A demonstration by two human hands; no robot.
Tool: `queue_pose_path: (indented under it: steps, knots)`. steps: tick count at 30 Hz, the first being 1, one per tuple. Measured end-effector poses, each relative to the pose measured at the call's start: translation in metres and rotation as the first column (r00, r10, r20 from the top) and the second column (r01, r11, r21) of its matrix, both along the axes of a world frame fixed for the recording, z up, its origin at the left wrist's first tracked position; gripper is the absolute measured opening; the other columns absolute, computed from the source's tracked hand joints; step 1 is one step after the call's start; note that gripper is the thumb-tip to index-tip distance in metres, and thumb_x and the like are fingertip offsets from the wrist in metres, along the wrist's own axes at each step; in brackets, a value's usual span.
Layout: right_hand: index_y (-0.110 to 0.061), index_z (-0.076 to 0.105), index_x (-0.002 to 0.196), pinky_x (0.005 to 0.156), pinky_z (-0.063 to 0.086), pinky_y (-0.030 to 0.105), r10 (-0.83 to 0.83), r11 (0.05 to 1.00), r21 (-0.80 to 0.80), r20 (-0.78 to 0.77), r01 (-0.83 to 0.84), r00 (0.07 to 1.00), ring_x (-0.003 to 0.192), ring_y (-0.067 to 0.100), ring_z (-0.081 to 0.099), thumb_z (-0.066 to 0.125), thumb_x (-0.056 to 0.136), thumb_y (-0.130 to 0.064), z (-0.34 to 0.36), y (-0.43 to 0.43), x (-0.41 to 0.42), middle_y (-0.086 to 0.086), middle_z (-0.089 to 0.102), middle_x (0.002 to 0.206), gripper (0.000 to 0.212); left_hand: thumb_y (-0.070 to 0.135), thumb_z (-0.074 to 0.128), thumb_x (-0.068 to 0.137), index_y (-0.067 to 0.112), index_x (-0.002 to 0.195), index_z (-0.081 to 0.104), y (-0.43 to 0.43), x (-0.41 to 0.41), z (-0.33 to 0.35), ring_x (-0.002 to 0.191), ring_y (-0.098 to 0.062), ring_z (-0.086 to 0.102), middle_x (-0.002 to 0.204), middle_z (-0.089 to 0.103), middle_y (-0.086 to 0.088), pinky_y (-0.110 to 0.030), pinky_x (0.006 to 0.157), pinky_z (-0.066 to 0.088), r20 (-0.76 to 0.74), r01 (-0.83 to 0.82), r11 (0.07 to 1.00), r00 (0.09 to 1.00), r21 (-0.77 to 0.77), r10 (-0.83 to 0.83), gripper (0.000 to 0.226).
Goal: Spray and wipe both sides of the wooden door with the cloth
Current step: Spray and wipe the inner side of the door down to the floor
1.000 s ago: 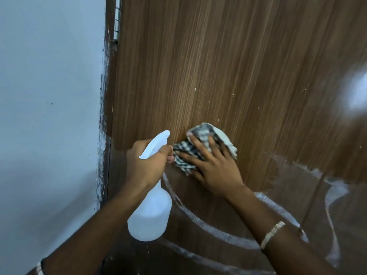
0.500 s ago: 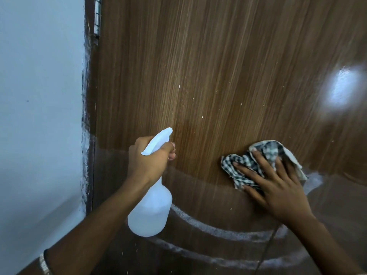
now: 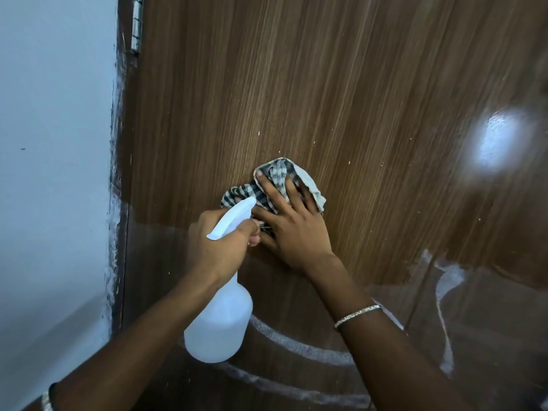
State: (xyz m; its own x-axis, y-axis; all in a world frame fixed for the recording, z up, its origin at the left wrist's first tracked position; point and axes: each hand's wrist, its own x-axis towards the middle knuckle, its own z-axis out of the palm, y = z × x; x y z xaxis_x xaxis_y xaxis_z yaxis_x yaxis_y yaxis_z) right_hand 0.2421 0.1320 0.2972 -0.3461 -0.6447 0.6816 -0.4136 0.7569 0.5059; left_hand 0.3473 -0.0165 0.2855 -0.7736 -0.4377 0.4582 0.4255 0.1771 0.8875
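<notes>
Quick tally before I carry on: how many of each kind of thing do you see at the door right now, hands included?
spray bottle: 1
checked cloth: 1
wooden door: 1
hinge: 1
right-wrist bracelet and left-wrist bracelet: 2
left hand and right hand: 2
Total: 8

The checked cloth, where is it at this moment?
The checked cloth is mid-frame in the head view, pressed against the wooden door under the right hand, just right of the spray bottle that the left hand grips.
</notes>
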Motion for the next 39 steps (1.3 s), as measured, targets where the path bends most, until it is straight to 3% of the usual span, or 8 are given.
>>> queue_pose_path:
  steps: [5, 9, 13, 18, 24, 31, 35, 39]
  knots:
    - [-0.052, 0.018, 0.159, 0.125, 0.016, 0.049, -0.129, 0.990, -0.052, 0.007, 0.129, 0.992, 0.153, 0.033, 0.025, 0.042, 0.102, -0.062, -0.011, 0.060, 0.019, -0.009, 0.003, 0.172, 0.062, 0.026, 0.070, 0.091, 0.017, 0.096, 0.072, -0.004, 0.001, 0.002, 0.077, -0.016, 0.074, 0.082, 0.075, 0.003, -0.035, 0.076, 0.060, 0.025, 0.037, 0.998, 0.999, 0.058, -0.038, 0.010]
    - [-0.053, 0.017, 0.158, 0.123, 0.014, 0.051, -0.178, 0.984, -0.018, 0.008, 0.178, 0.984, 0.151, 0.037, 0.026, 0.039, 0.100, -0.069, 0.002, 0.084, 0.031, -0.007, 0.005, 0.172, 0.065, 0.027, 0.071, 0.090, 0.013, 0.103, 0.070, -0.007, 0.005, 0.010, 0.077, -0.014, 0.074, 0.086, 0.074, 0.002, -0.026, 0.068, 0.059, 0.017, 0.054, 0.994, 0.998, 0.091, -0.056, 0.019]
    - [-0.053, 0.016, 0.158, 0.123, 0.012, 0.055, -0.141, 0.987, 0.074, -0.009, 0.141, 0.990, 0.154, 0.042, 0.017, 0.033, 0.097, -0.073, 0.084, 0.063, 0.017, -0.004, 0.000, 0.173, 0.066, 0.026, 0.071, 0.090, 0.015, 0.100, 0.071, -0.004, 0.009, 0.021, 0.074, -0.012, 0.074, 0.084, 0.074, 0.002, -0.024, 0.063, 0.055, 0.001, 0.059, 0.996, 0.998, 0.067, -0.059, 0.015]
    - [-0.054, 0.011, 0.159, 0.124, -0.002, 0.057, -0.176, 0.973, -0.153, -0.008, 0.172, 0.984, 0.156, 0.043, 0.002, 0.032, 0.096, -0.077, 0.172, 0.030, 0.007, -0.003, -0.006, 0.173, 0.070, 0.024, 0.070, 0.091, 0.012, 0.104, 0.070, 0.002, 0.013, 0.027, 0.077, -0.017, 0.073, 0.087, 0.074, -0.001, -0.017, 0.059, 0.051, -0.003, 0.106, 0.991, 0.994, 0.078, -0.106, 0.017]
    - [-0.049, 0.015, 0.160, 0.124, -0.005, 0.052, -0.183, 0.935, -0.310, -0.002, 0.173, 0.983, 0.155, 0.042, 0.010, 0.036, 0.101, -0.070, 0.082, 0.029, 0.013, -0.002, -0.004, 0.173, 0.066, 0.023, 0.070, 0.091, 0.012, 0.100, 0.071, 0.011, 0.013, 0.026, 0.074, -0.014, 0.074, 0.084, 0.074, -0.001, -0.020, 0.059, 0.056, 0.001, 0.114, 0.992, 0.993, 0.053, -0.114, 0.015]
    - [-0.050, 0.027, 0.157, 0.124, 0.009, 0.048, -0.203, 0.954, -0.209, 0.073, 0.214, 0.976, 0.152, 0.038, 0.027, 0.042, 0.100, -0.067, -0.036, 0.094, 0.029, -0.009, 0.004, 0.172, 0.062, 0.022, 0.070, 0.091, 0.016, 0.093, 0.071, 0.023, 0.015, 0.014, 0.072, -0.014, 0.074, 0.079, 0.074, 0.002, -0.025, 0.065, 0.055, 0.029, 0.135, 0.986, 0.990, 0.101, -0.138, 0.006]
    - [-0.050, 0.019, 0.159, 0.124, 0.002, 0.058, -0.302, 0.876, -0.332, 0.193, 0.351, 0.934, 0.156, 0.035, 0.013, 0.034, 0.096, -0.072, -0.060, 0.176, 0.057, -0.006, -0.007, 0.172, 0.068, 0.024, 0.070, 0.091, 0.014, 0.102, 0.068, 0.026, 0.013, 0.001, 0.082, -0.023, 0.073, 0.088, 0.073, -0.003, -0.025, 0.066, 0.053, 0.065, 0.184, 0.970, 0.979, 0.157, -0.196, 0.014]
    - [-0.045, 0.021, 0.160, 0.124, -0.003, 0.064, -0.350, 0.675, -0.584, 0.284, 0.450, 0.893, 0.158, 0.033, -0.002, 0.030, 0.094, -0.076, -0.080, 0.205, 0.078, -0.001, -0.015, 0.171, 0.074, 0.024, 0.069, 0.092, 0.012, 0.104, 0.069, 0.029, 0.012, -0.005, 0.084, -0.024, 0.073, 0.092, 0.074, -0.006, -0.027, 0.068, 0.055, 0.073, 0.219, 0.964, 0.970, 0.150, -0.231, 0.017]
